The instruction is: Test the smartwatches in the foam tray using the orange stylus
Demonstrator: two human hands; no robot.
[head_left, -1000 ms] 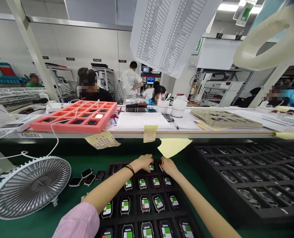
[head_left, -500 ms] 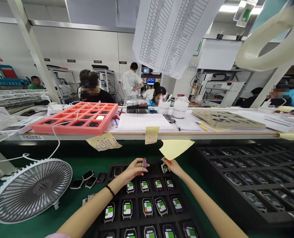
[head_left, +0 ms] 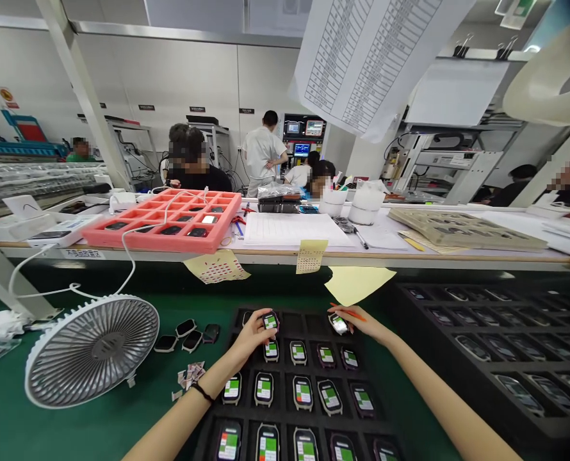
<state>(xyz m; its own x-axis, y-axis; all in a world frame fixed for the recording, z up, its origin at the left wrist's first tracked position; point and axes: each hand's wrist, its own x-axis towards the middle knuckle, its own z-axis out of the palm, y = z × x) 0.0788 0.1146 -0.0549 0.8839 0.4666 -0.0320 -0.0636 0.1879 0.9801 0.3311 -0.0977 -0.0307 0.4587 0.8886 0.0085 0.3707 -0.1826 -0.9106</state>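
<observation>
My left hand [head_left: 252, 334] is closed on a dark-framed smartwatch [head_left: 270, 321], its lit green-and-white screen facing up, above the far left part of a black foam tray [head_left: 292, 323]. My right hand [head_left: 367, 324] holds a thin orange pen-like stick [head_left: 353, 312]. Its fingertips are also at a silver smartwatch [head_left: 338, 324] by the tray's far right corner; I cannot tell whether they grip it or only touch it. Rows of lit smartwatches [head_left: 303, 392] fill the nearer slots, mostly with green-and-white screens, some with red or orange patches.
Left of the tray are several dark-screened watches [head_left: 192, 340], small scraps [head_left: 191, 374] and a white fan [head_left: 93, 351]. Another black tray of watches [head_left: 462, 378] stands to the right. A shelf ahead holds a pink foam tray [head_left: 162, 238]; yellow notes [head_left: 360, 283] hang from its edge.
The watch in my left hand has turned from edge-on to screen-up. The orange stick shows more fully in my right hand. The whole view has shifted a little.
</observation>
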